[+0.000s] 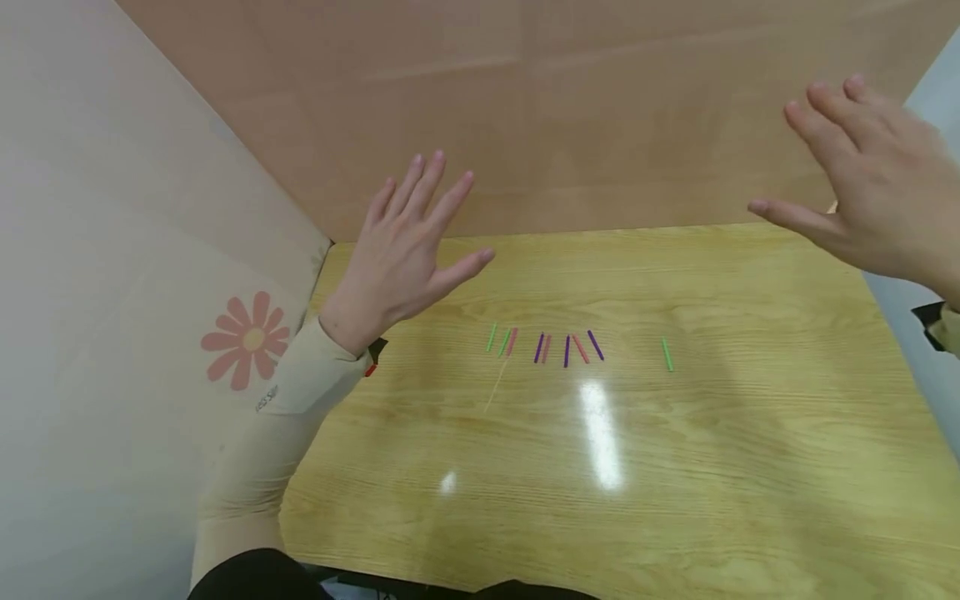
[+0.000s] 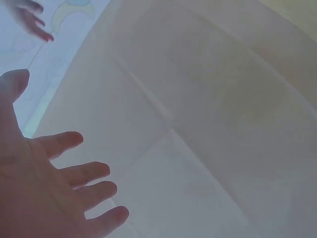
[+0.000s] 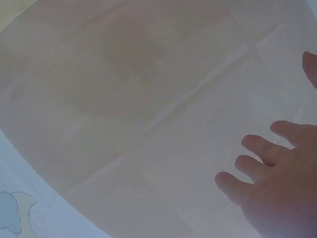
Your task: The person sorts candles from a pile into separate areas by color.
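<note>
My left hand is raised over the left part of the table, fingers straight and spread, holding nothing. Up at the right side, my right hand is lifted too, fingers extended and thumb apart, also with nothing in it. Short coloured sticks lie in a loose row on the table between and below the hands. At the row's left end are a green stick and a pink stick. Farther along come a purple stick and several more pink and purple ones. One green stick lies by itself to the right.
The wood-grain table reflects bright spots of light. A brown covering stands along its back edge. On the left rises a pale wall panel with a pink flower. A thin pale line shows below the left sticks.
</note>
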Motion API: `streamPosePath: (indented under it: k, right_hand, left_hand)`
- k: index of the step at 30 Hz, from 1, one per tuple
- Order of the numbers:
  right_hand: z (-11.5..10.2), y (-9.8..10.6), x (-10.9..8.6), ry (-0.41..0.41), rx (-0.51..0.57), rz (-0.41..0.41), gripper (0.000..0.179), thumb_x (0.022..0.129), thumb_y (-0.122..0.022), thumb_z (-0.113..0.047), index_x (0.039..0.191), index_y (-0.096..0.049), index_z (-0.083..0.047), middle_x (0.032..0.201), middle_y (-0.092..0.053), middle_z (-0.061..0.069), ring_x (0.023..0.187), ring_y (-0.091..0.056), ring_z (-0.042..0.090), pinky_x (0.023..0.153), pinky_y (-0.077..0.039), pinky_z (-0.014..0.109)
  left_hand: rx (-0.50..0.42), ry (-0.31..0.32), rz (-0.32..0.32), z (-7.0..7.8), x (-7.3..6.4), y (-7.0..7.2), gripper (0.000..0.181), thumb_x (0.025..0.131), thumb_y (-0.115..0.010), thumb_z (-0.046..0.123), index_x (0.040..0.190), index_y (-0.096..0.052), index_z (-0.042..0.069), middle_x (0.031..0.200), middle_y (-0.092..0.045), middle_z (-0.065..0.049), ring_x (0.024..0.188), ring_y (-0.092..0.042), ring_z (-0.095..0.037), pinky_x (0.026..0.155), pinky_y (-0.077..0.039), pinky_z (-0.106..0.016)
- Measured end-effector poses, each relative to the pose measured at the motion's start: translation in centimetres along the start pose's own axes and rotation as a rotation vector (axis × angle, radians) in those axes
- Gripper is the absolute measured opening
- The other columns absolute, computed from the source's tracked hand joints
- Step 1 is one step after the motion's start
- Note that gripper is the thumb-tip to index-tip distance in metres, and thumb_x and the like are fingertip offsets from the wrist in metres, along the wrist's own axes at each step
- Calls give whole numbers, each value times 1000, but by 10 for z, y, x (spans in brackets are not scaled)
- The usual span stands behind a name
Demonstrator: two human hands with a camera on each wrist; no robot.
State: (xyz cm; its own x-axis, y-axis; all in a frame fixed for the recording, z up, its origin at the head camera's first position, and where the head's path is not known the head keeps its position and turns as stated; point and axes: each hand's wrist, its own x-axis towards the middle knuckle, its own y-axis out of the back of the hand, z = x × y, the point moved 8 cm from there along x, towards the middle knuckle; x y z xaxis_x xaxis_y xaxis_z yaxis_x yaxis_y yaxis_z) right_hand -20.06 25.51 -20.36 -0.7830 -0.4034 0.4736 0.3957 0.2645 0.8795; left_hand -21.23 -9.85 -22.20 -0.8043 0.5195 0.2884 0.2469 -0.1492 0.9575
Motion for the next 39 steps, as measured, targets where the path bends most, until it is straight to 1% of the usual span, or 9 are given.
streamPosePath:
  k: [7,11,17,19,20,24,27,32,39]
  right_hand:
    - [1,4,-5,-58,44,42,108,84,-20,-84,145,-35,4,148,-35,30,144,-22,44,119,-15,52]
    - [-4,7,-7,-59,98,138,108,84,-27,-83,139,-42,9,141,-42,33,142,-26,45,118,-17,53]
    - [0,7,-19,-165,206,244,100,84,-41,-78,132,-50,9,135,-47,34,133,-34,49,115,-21,52]
    - [5,5,-27,-232,241,271,87,88,-49,-68,132,-52,6,134,-49,31,131,-41,34,113,-25,41]
    - [8,4,-32,-268,257,285,77,90,-53,-60,132,-53,5,134,-51,28,130,-43,23,112,-26,33]
    - [22,-10,-59,-481,394,331,40,93,-60,-25,128,-60,-5,122,-55,-12,111,-37,-12,97,-30,10]
    - [32,-30,-83,-665,515,355,30,92,-59,-16,121,-62,-19,108,-45,-31,98,-43,-14,89,-35,10]
    - [39,-79,-116,-868,653,312,17,93,-59,-17,103,-61,-31,98,-52,-26,87,-47,-8,76,-35,11]
    - [26,-164,-158,-954,700,13,12,98,-51,-35,105,-55,-27,96,-48,-19,85,-43,-1,69,-36,15]
  left_hand:
    - [-46,19,50,2,1,4,78,92,-41,67,154,-26,22,162,-16,-11,151,-11,-28,119,-17,-51]
    - [-92,40,63,-1,1,0,77,92,-45,64,153,-28,21,162,-16,-10,150,-13,-28,117,-20,-53]
    - [-348,159,189,-21,-14,-10,64,94,-57,45,147,-40,13,154,-35,-11,144,-29,-26,114,-28,-47]
    - [-451,210,264,-32,-24,-19,56,94,-60,36,140,-48,8,143,-48,-14,134,-42,-28,110,-35,-44]
    - [-507,244,295,-37,-31,-26,51,94,-61,33,137,-51,6,136,-53,-14,127,-48,-28,106,-39,-43]
    - [-697,387,368,-54,-58,-67,35,95,-61,22,123,-61,1,113,-62,-16,100,-58,-28,86,-49,-41]
    - [-802,497,340,-59,-75,-109,30,95,-60,19,117,-64,0,103,-65,-15,89,-59,-23,76,-50,-33]
    - [-844,625,225,-57,-95,-172,23,93,-62,18,106,-68,0,93,-67,-14,80,-58,-19,68,-45,-21]
    - [-892,728,11,-40,-114,-241,20,94,-62,23,102,-68,6,95,-68,-10,84,-60,-18,74,-49,-28]
